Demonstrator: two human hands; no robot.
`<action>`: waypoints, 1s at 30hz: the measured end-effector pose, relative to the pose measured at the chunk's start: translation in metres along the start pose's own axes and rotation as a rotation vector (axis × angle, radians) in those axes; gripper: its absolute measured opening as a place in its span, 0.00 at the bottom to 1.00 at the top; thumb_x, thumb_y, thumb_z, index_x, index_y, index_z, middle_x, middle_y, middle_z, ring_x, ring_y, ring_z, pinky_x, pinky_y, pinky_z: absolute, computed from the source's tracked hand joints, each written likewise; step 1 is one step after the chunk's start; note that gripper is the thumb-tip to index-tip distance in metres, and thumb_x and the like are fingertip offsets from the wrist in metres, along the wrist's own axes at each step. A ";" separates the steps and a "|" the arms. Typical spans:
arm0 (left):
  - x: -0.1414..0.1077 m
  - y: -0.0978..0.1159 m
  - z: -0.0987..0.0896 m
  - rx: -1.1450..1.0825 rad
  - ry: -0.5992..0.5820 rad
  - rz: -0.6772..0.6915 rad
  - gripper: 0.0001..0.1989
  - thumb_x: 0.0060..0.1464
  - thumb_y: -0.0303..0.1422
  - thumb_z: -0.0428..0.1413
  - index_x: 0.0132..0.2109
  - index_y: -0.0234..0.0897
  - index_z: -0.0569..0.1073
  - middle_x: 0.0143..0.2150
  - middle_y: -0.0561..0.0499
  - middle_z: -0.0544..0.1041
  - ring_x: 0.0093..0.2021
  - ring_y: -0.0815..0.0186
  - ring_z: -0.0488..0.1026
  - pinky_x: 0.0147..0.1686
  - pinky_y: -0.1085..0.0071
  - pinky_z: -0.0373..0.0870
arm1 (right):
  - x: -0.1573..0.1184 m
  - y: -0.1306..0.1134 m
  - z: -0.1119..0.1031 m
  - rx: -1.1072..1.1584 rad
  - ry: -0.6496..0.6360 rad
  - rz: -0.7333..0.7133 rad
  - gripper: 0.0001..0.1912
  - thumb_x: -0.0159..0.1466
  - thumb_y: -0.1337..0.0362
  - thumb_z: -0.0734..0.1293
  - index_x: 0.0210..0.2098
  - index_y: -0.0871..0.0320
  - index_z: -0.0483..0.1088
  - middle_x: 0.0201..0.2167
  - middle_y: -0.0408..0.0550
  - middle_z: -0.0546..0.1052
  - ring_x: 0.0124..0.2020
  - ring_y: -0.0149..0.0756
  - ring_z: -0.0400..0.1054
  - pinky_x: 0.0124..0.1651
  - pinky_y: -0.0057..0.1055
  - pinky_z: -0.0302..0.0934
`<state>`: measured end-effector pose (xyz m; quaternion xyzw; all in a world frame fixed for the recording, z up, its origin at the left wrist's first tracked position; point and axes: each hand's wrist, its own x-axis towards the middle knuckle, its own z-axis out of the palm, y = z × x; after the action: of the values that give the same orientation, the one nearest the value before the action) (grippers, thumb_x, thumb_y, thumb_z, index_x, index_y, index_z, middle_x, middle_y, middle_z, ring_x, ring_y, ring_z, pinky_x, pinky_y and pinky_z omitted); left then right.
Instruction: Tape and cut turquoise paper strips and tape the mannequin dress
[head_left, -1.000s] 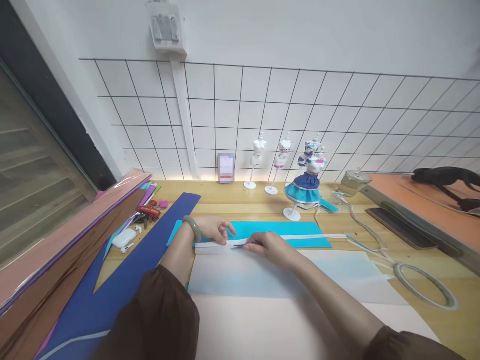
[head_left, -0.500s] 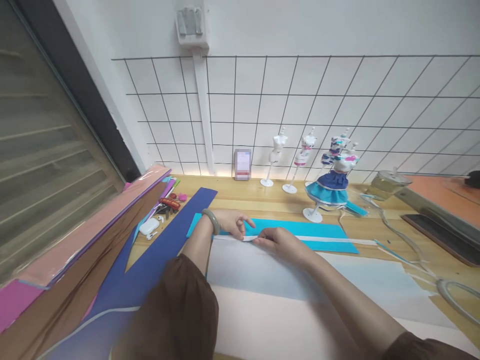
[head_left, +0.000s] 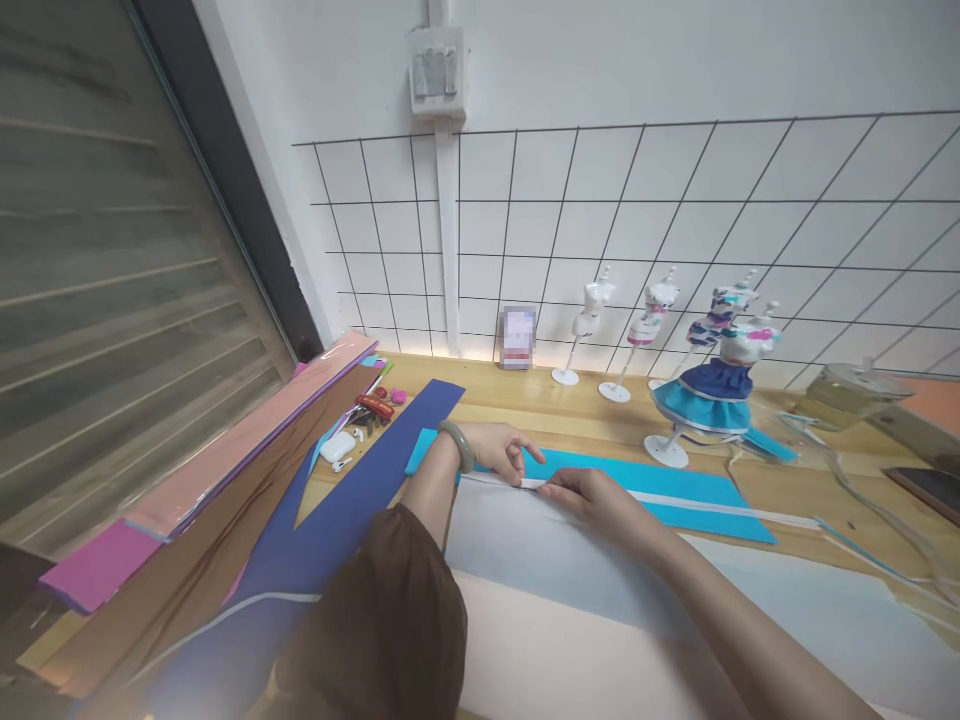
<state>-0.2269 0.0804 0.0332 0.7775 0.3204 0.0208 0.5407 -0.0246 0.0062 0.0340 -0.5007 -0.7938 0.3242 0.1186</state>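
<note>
Ribbon (head_left: 712, 506) lies before mannequins (head_left: 589, 312), right of earbud case (head_left: 337, 447).

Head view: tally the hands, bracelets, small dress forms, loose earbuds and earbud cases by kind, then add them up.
Hands: 2 (left hand, right hand)
Bracelet: 1
Small dress forms: 4
Loose earbuds: 2
Earbud case: 1
Total: 10
</note>
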 end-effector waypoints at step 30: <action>-0.002 -0.003 -0.005 -0.040 0.001 0.025 0.31 0.40 0.29 0.60 0.55 0.39 0.63 0.32 0.54 0.73 0.31 0.71 0.70 0.34 0.73 0.65 | 0.004 -0.003 0.005 0.043 0.047 -0.006 0.25 0.58 0.44 0.56 0.29 0.58 0.70 0.22 0.41 0.68 0.24 0.29 0.57 0.24 0.25 0.48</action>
<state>-0.2315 0.0839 0.0333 0.7705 0.3104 0.0344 0.5557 -0.0309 0.0069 0.0316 -0.5032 -0.7852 0.3289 0.1487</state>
